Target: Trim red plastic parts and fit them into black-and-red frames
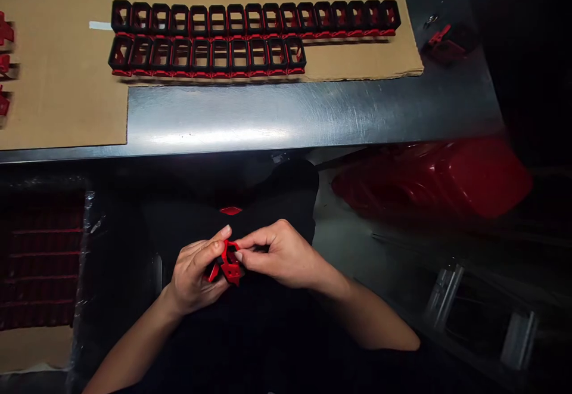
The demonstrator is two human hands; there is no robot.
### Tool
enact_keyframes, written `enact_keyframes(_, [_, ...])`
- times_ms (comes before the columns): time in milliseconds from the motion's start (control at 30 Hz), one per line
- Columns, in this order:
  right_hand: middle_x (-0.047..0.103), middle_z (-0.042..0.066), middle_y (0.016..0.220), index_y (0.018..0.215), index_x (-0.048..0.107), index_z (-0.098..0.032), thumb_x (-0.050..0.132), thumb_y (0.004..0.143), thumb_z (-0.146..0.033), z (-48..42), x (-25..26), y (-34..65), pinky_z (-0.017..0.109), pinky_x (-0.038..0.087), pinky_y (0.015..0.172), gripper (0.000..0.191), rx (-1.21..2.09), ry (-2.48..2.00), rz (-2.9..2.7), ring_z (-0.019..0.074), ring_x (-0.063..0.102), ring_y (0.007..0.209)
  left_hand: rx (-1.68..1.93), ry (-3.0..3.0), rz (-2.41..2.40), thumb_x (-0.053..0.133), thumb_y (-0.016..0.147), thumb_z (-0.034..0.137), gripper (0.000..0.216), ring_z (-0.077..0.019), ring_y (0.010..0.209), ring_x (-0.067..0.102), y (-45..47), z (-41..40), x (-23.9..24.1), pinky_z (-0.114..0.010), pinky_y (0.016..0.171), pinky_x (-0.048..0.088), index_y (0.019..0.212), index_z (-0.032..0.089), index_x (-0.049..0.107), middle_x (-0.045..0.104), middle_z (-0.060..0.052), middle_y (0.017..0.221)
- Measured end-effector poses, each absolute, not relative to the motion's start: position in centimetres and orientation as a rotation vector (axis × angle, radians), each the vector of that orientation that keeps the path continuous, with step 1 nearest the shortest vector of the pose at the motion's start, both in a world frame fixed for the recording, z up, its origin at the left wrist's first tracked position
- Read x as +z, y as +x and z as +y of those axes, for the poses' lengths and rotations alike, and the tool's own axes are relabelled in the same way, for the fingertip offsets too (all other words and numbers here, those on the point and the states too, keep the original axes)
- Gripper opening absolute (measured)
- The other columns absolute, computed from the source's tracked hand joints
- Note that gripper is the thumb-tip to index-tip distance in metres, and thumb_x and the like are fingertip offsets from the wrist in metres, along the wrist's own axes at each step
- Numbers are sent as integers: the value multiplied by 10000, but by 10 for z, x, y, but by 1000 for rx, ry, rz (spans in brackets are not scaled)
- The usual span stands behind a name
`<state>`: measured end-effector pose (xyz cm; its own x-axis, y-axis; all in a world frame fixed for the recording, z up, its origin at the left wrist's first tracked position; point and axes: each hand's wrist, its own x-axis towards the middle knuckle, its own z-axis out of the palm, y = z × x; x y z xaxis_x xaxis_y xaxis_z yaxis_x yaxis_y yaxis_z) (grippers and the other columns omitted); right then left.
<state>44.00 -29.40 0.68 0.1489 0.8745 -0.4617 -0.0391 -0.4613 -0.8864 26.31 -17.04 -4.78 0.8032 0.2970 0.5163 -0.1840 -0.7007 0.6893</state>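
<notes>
My left hand (195, 275) and my right hand (279, 255) meet over my dark lap, both closed on a small red plastic part (229, 264). The left fingers wrap it from the left, and the right thumb and fingers pinch it from the right. Another small red piece (230, 210) lies on the dark cloth just above the hands. On the steel table (286, 117) beyond, two rows of black-and-red frame pieces (250, 36) stand side by side on cardboard (62, 96).
A bag of stacked red parts (38, 263) sits at the left below the table edge. A red bin (442, 179) is at the right. A single black-and-red piece (447, 42) lies on the table's far right. More red parts (4, 60) line the cardboard's left edge.
</notes>
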Motion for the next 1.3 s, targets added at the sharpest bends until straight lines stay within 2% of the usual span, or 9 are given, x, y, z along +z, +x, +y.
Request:
enact_keyframes(133, [802,-6,858,1071,815,-238,624,888,-202,-295,9,446,208,454,626,267,1492,-1535,-841,138,685,711,783,2207,100,846,758,207,872,-244,1018,762,263,-171,-46,-287,769,649,1506,179,398,634,-218,1351])
enact_keyframes(333, [783,7,784,979,833,-194,649,864,-212,-292,6,444,206,419,579,218,1447,-1647,-860,128,641,650,796,2267,96,809,781,154,841,-236,952,778,264,-172,-45,-287,722,646,1507,203,388,612,-217,1372])
enact_keyframes(567, [729,-15,710,1020,825,-200,606,900,-215,-294,10,452,192,355,511,251,1480,-1498,-925,81,510,548,756,2215,129,846,766,267,878,-235,905,785,263,-169,-42,-282,698,653,1513,218,389,630,-207,1352])
enact_keyframes(767, [765,0,787,1051,820,-199,665,843,-208,-295,8,447,193,431,586,260,1480,-1497,-827,105,608,632,747,2235,101,825,776,201,854,-247,976,773,262,-170,-41,-294,729,649,1512,185,393,613,-226,1367])
enact_keyframes(867, [753,-5,736,1012,830,-200,656,856,-221,-296,7,443,195,397,548,235,1424,-1601,-844,97,578,595,740,2254,82,818,770,155,862,-233,933,780,262,-170,-40,-284,714,643,1515,179,385,602,-237,1379])
enact_keyframes(1033, [729,-21,686,1046,821,-195,626,877,-190,-299,8,448,185,356,511,258,1431,-1502,-889,71,525,535,712,2236,84,835,763,216,882,-263,1009,764,259,-169,-40,-313,767,651,1518,167,381,593,-240,1385])
enact_keyframes(1133, [773,-6,776,1080,810,-200,607,892,-193,-301,7,451,182,407,544,277,1460,-1415,-895,91,612,593,703,2242,117,838,766,266,879,-271,1003,765,258,-169,-40,-320,749,659,1515,195,385,619,-219,1361])
enact_keyframes(1233, [804,14,920,1133,789,-217,654,872,-214,-302,6,448,206,502,661,294,1498,-1395,-828,153,726,774,713,2248,111,832,771,246,869,-270,999,766,258,-170,-40,-312,741,658,1514,188,385,618,-225,1359])
enact_keyframes(1300, [807,19,911,1095,800,-217,697,860,-252,-301,7,444,223,519,689,259,1477,-1481,-802,173,742,799,715,2252,98,824,777,219,861,-266,990,768,259,-170,-40,-303,736,656,1515,180,382,615,-232,1360])
